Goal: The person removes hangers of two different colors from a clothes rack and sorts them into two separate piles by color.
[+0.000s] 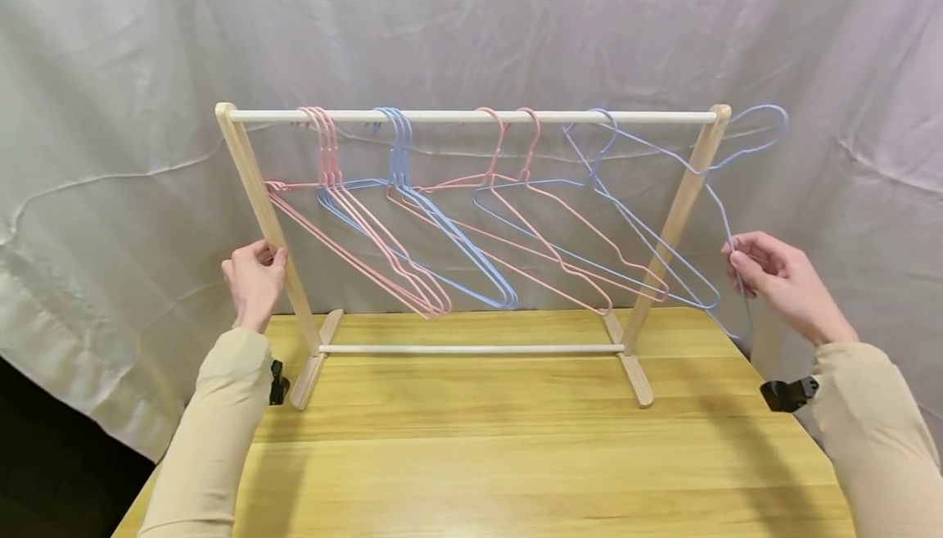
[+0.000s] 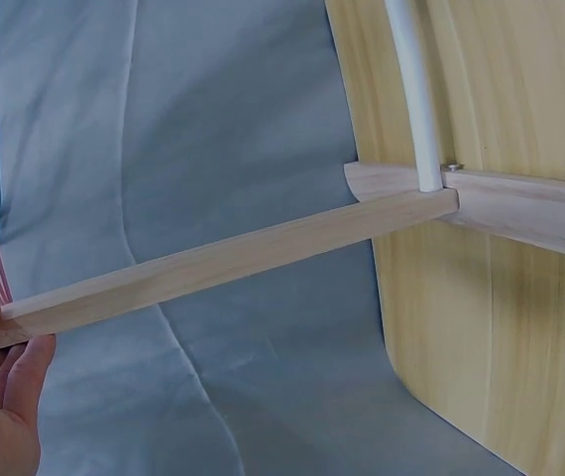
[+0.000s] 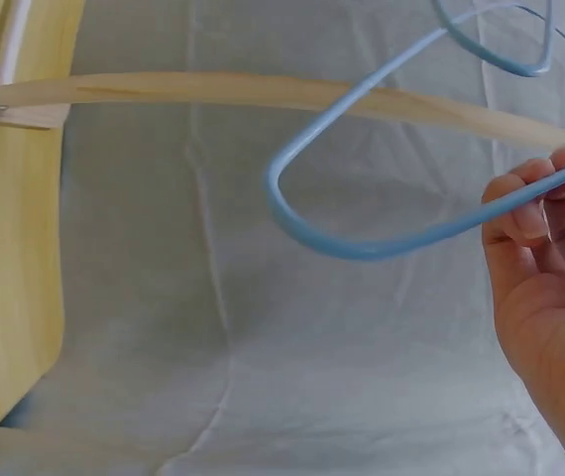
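Observation:
My left hand [image 1: 254, 280] grips the left post [image 1: 254, 182] of a wooden rack, thumb on one side and fingers on the other. With thumb and fingers, my right hand [image 1: 784, 280] pinches one side of a blue hanger [image 3: 362, 250]. That hanger is off to the right, its hook beyond the right post [image 1: 683, 194] and its far corner overlapping the post in the head view. On the white top rail [image 1: 442, 117] hang pink hangers [image 1: 329, 174] at left, then blue hangers [image 1: 399, 169], two pink hangers [image 1: 495, 165] and one blue hanger [image 1: 598, 174].
The rack stands on feet [image 1: 635, 378] near the back of a wooden table [image 1: 471, 456], with a white lower bar [image 1: 471, 350] between its posts. A grey curtain [image 1: 471, 38] hangs close behind. Both wrists wear small black cameras [image 1: 790, 395].

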{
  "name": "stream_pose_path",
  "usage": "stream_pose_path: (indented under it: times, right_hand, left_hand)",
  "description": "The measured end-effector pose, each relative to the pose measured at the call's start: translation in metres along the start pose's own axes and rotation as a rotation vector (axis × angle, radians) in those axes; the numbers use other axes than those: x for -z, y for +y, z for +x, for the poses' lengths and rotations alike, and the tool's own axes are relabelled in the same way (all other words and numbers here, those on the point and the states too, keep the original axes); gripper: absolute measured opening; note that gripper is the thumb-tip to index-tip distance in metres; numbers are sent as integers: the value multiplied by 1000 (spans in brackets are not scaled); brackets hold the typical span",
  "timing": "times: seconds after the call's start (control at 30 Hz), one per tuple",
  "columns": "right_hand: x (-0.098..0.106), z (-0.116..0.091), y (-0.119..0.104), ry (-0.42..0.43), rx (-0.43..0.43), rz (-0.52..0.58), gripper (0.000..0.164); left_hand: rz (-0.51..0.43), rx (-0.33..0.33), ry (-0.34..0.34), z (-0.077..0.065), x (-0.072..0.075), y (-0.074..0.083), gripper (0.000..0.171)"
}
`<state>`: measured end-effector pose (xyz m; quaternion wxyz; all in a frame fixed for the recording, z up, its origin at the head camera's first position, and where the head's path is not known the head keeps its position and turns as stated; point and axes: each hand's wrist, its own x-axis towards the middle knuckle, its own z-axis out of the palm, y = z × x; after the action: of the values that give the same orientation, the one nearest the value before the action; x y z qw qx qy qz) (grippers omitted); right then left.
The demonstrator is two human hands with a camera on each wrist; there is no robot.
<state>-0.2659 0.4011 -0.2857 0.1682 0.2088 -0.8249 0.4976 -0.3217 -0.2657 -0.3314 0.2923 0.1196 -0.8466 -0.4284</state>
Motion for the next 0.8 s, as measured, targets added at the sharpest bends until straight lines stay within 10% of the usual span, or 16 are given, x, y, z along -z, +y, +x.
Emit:
stream_pose_path:
  times: [0.8]
  right_hand:
    - [-37,-94,55,371,62,435,17]
  left_hand:
    - [6,-3,10,-2,1,1,29]
